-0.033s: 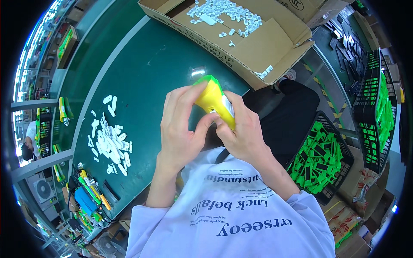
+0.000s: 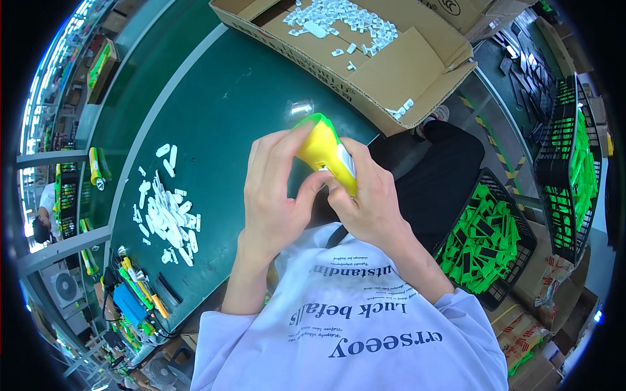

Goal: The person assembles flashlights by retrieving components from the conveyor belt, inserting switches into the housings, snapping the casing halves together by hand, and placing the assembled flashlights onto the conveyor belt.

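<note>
Both my hands hold a yellow and green plastic housing [image 2: 318, 148] in front of my chest, its green rim tilted up and away from me. My left hand [image 2: 274, 186] is closed on its left side, fingers curled over the green end. With fingers along the other side, by a pale panel, my right hand [image 2: 368, 199] grips it too. The two thumbs meet at a small slot in the yellow side, where a tiny white piece shows between them. Most of the lower end is hidden by the thumbs.
White plastic parts [image 2: 169, 215] lie heaped on the green table [image 2: 228, 117]. A cardboard box [image 2: 417, 72] at the far side holds small white pieces. Black crates [image 2: 499, 189] of green parts stand at right. Tools [image 2: 140, 287] lie at the table's near left.
</note>
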Action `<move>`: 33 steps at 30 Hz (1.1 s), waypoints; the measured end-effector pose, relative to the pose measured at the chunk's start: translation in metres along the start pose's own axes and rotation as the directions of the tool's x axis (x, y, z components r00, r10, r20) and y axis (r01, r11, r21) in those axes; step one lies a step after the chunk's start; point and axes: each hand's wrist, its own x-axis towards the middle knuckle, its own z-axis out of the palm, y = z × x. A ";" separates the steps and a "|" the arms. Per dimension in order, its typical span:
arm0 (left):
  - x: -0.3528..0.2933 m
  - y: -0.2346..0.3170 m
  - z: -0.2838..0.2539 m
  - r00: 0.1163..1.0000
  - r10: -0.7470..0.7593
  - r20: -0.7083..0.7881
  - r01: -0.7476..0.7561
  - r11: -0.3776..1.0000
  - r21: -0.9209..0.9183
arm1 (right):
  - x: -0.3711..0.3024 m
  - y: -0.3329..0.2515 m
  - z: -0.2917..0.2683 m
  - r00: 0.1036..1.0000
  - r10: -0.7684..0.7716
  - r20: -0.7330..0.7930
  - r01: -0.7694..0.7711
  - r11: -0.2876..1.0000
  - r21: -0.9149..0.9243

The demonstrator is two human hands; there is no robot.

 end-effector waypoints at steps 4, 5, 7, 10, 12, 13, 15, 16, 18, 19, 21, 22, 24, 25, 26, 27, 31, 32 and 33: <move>-0.001 0.006 0.002 0.999 0.027 -0.025 -0.025 0.996 0.090 | -0.001 0.003 -0.001 0.989 -0.142 -0.049 0.138 0.988 -0.074; -0.001 0.007 0.003 0.999 0.027 -0.025 -0.025 0.996 0.090 | -0.001 0.002 -0.002 0.989 -0.142 -0.049 0.139 0.988 -0.074; -0.002 0.009 0.004 0.998 -0.001 -0.063 0.011 0.986 0.167 | -0.001 -0.001 -0.003 0.974 -0.217 -0.059 0.207 0.967 -0.148; -0.002 0.014 0.007 0.995 -0.046 -0.091 0.064 0.976 0.207 | -0.002 -0.001 0.001 0.978 -0.207 -0.038 0.197 0.964 -0.176; -0.003 0.019 0.008 0.994 -0.047 -0.096 0.068 0.972 0.224 | -0.002 0.000 0.001 0.976 -0.213 -0.041 0.203 0.963 -0.175; -0.003 0.021 0.008 0.994 -0.046 -0.102 0.070 0.968 0.242 | -0.002 0.000 0.001 0.974 -0.221 -0.044 0.211 0.962 -0.174; -0.005 0.013 0.008 0.994 -0.032 -0.104 0.054 0.975 0.214 | -0.002 0.002 0.001 0.978 -0.205 -0.031 0.197 0.965 -0.174; -0.005 0.010 0.008 0.994 -0.017 -0.107 0.037 0.982 0.185 | -0.003 0.002 0.000 0.982 -0.190 -0.019 0.183 0.968 -0.174; -0.006 0.008 0.007 0.994 -0.007 -0.106 0.027 0.983 0.182 | -0.004 0.001 0.001 0.985 -0.169 -0.017 0.164 0.971 -0.175; -0.006 0.008 0.007 0.995 0.003 -0.104 0.015 0.984 0.178 | -0.004 0.001 0.001 0.989 -0.149 -0.017 0.144 0.973 -0.178; -0.007 0.007 0.009 0.995 -0.011 -0.099 0.028 0.985 0.170 | -0.004 0.002 0.000 0.989 -0.148 -0.015 0.143 0.972 -0.185; -0.007 0.007 0.009 0.995 -0.025 -0.092 0.040 0.986 0.160 | -0.004 0.002 0.000 0.989 -0.146 -0.014 0.141 0.971 -0.193; -0.008 0.009 0.010 0.996 -0.053 -0.069 0.063 0.985 0.158 | -0.005 0.005 -0.001 0.988 -0.151 -0.002 0.147 0.966 -0.213; -0.008 0.010 0.010 0.996 -0.081 -0.046 0.087 0.984 0.158 | -0.005 0.007 -0.001 0.988 -0.157 0.011 0.155 0.961 -0.230; -0.009 0.010 0.010 0.996 -0.081 -0.046 0.087 0.984 0.156 | -0.006 0.006 -0.001 0.988 -0.155 0.010 0.153 0.961 -0.232; -0.009 0.011 0.008 0.995 -0.088 -0.040 0.094 0.978 0.188 | -0.006 0.006 -0.001 0.988 -0.156 0.017 0.155 0.962 -0.224; -0.010 0.014 0.006 0.995 -0.087 -0.056 0.100 0.953 0.286 | -0.007 0.002 0.001 0.988 -0.151 0.014 0.150 0.961 -0.234; -0.010 0.014 0.005 0.995 -0.087 -0.057 0.100 0.953 0.286 | -0.006 0.002 0.001 0.988 -0.151 0.014 0.150 0.961 -0.234; -0.010 0.014 0.005 0.995 -0.084 -0.058 0.098 0.952 0.290 | -0.005 0.001 0.002 0.988 -0.152 0.009 0.150 0.961 -0.233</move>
